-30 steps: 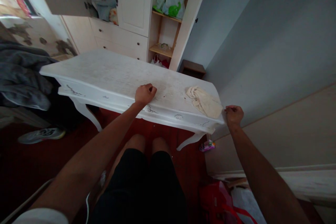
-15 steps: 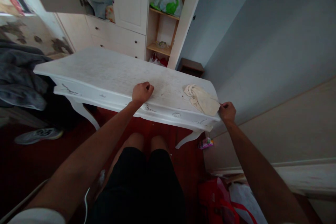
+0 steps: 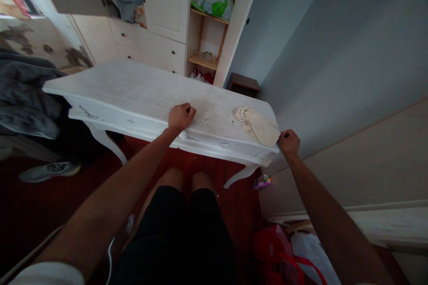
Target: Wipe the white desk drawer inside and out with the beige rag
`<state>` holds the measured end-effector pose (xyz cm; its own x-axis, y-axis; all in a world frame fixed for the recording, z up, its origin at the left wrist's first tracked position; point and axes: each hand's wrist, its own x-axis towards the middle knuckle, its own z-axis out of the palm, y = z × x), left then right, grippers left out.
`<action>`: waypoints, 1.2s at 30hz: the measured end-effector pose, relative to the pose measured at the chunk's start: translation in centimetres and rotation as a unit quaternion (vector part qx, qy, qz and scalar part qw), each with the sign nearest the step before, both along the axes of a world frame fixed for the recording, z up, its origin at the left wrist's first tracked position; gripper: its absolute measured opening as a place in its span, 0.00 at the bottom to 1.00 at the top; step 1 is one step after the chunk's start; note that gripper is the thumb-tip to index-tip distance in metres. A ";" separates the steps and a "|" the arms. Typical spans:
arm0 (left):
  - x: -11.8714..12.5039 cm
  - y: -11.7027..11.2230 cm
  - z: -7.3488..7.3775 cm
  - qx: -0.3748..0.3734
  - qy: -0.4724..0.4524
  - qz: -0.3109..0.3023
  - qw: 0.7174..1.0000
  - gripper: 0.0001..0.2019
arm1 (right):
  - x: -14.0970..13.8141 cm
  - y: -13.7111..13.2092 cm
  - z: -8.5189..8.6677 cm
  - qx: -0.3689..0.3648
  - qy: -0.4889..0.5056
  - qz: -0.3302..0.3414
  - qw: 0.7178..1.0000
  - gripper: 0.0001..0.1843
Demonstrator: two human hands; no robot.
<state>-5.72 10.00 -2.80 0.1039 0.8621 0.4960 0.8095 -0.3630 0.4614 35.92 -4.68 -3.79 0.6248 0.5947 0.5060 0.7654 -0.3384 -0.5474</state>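
A cream cloth (image 3: 261,129) lies on the right end of a white table (image 3: 133,82). It looks soft and thin, bunched up and wrinkly at the back and smoother toward the front corner. The table top is hard and flat, with gray and brown smudges and a few dark specks. Its front edge is wavy, with curly raised shapes (image 3: 190,136) below it, and the table legs (image 3: 109,144) bend like a bow.

The right hand (image 3: 289,142) is at the table's right corner, just beside the cloth's front end. Its fingers are curled in, with the thumb close to them. I can't tell if they have hold of the cloth. The left hand (image 3: 181,116) makes a loose fist by the middle of the front edge, to the left of the cloth and well apart from it. Its fingers are folded in, and no thing shows in it.

A second ago the right hand was a bit farther out from the corner; now it is closer to the cloth. The left hand and the cloth look much the same.

Beneath is a dark red floor (image 3: 240,213), with a shiny red bag (image 3: 272,249) on the right.
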 end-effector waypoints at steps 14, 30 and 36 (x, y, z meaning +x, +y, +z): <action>0.0 -0.2 0.2 -0.009 0.011 0.005 1.000 0.16 | -1.3 -1.9 -1.8 0.212 0.073 0.051 0.973 0.13; 0.1 -0.3 0.3 -0.003 0.015 0.013 1.000 0.16 | -19.1 -3.2 -9.0 -0.013 0.717 0.290 0.634 0.40; 0.1 -0.2 0.2 -0.007 0.005 0.013 1.000 0.15 | -20.3 -0.4 -9.0 -0.036 0.780 0.276 0.561 0.35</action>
